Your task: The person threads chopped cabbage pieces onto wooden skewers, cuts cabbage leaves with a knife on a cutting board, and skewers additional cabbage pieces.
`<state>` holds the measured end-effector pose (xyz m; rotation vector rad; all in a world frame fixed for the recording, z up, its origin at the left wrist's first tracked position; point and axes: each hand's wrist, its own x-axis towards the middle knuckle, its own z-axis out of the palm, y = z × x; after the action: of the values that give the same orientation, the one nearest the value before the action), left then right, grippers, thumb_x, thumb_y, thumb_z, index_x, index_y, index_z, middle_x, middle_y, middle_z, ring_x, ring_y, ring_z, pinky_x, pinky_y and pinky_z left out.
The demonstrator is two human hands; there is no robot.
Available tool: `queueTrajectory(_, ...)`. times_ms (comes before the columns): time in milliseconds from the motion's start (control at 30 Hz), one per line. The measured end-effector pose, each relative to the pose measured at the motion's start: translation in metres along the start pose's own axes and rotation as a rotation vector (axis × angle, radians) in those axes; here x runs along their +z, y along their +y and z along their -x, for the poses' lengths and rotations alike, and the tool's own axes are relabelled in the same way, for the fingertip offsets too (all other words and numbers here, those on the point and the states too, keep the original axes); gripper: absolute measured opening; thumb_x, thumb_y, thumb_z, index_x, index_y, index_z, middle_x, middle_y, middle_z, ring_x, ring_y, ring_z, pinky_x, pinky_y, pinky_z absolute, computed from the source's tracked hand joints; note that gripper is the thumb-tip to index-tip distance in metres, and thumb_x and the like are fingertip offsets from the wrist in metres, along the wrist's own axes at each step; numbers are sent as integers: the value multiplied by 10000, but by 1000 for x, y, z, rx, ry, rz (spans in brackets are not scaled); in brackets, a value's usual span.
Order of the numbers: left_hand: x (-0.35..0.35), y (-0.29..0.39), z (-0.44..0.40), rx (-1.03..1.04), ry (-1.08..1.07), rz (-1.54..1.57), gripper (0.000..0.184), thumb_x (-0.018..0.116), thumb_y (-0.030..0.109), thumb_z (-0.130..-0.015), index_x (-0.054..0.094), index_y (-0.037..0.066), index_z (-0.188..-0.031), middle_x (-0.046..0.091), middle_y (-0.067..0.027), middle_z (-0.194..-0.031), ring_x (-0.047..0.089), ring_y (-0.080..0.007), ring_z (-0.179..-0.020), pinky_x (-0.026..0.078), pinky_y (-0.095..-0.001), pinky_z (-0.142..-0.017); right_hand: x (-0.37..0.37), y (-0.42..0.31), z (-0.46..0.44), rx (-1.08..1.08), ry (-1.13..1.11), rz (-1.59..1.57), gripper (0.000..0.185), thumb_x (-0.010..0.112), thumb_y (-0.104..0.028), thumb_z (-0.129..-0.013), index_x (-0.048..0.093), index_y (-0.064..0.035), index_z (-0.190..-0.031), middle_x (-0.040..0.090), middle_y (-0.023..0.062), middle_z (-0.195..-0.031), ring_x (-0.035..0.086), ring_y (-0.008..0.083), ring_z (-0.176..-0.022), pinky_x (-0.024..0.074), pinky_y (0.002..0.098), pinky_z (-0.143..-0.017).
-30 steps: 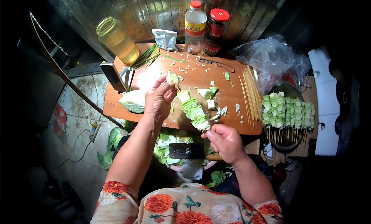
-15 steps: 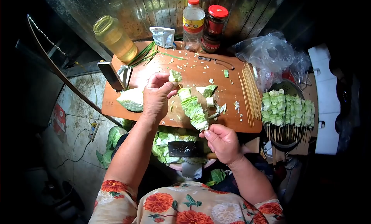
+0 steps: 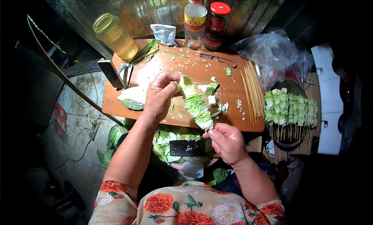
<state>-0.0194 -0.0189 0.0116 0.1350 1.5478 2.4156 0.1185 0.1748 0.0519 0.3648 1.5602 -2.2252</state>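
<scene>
My right hand (image 3: 227, 142) pinches the lower end of a cabbage skewer (image 3: 197, 104), packed with folded pale green leaf pieces and tilted up to the left. At its upper end, my left hand (image 3: 160, 95) is closed on a cabbage piece (image 3: 185, 80) that meets the leaves on the stick; the stick's tip is hidden. Both hands are over the wooden cutting board (image 3: 229, 122). A cabbage wedge (image 3: 132, 99) lies left of my left hand. Beside the held skewer are a loose leaf piece (image 3: 210, 88) and a small white chunk (image 3: 212, 100).
Bare bamboo sticks (image 3: 252, 95) lie at the board's right, and loaded cabbage skewers (image 3: 290, 108) rest over a pan. A dark flat blade (image 3: 187, 148) sits on leaves below the board. Behind stand a jar (image 3: 116, 38), a bottle (image 3: 195, 25) and a phone (image 3: 111, 74).
My left hand has brought the cabbage piece right and slightly down to the skewer's upper end. The right hand and skewer have shifted slightly right.
</scene>
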Motion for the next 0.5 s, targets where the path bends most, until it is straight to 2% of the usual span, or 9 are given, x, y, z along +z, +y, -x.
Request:
queueTrajectory(200, 7, -7, 2, 44, 28, -52, 162, 501, -13, -856, 569, 24, -998, 571, -37, -990, 582, -126, -861, 518, -297, -786, 3, 3, 0, 23, 48, 16, 210, 522, -138, -960, 638, 14, -873, 463, -48, -579, 389, 21, -488, 300, 184, -445)
queueTrajectory(300, 11, -7, 1, 24, 107, 78, 168, 504, 23, -866, 569, 34, -1020, 573, -34, -982, 584, -126, -854, 507, -284, -768, 2, 7, -8, -62, 63, 103, 202, 521, -141, -966, 622, 24, -908, 444, -55, -574, 357, 17, -454, 254, 181, -411)
queueTrajectory(333, 5, -11, -1, 18, 147, 68, 195, 503, 117, -891, 569, 57, -1065, 576, -35, -971, 588, -136, -840, 500, -270, -742, 3, 11, -9, -96, 71, 172, 205, 522, -148, -967, 624, 19, -907, 451, -52, -582, 364, 17, -469, 264, 181, -424)
queueTrajectory(367, 6, -11, -1, 27, 147, 69, 195, 503, 117, -891, 569, 57, -1065, 576, -35, -971, 588, -136, -840, 500, -270, -742, 4, 13, -10, -128, 78, 238, 207, 524, -154, -969, 626, 14, -906, 458, -50, -590, 370, 17, -484, 274, 182, -436)
queueTrajectory(433, 11, -12, 0, -99, 304, 272, 277, 478, 195, -918, 514, 43, -1146, 612, -84, -1001, 613, -181, -841, 515, -310, -762, 7, 17, -12, -130, 63, 271, 199, 523, -153, -972, 628, 6, -914, 473, -54, -606, 393, 19, -510, 311, 183, -463)
queueTrajectory(467, 15, -14, 2, -98, 305, 272, 277, 478, 195, -918, 514, 43, -1146, 612, -84, -1001, 613, -181, -841, 515, -310, -762, 7, 24, -15, -238, 78, 401, 193, 523, -149, -970, 629, 5, -919, 483, -54, -610, 411, 23, -514, 333, 188, -469)
queueTrajectory(500, 20, -17, 4, -169, 290, 346, 314, 460, 283, -935, 513, 65, -1156, 614, -91, -988, 609, -207, -812, 516, -350, -746, 7, 28, -16, -345, 93, 531, 188, 524, -145, -969, 630, 4, -924, 492, -53, -614, 429, 27, -517, 355, 194, -475)
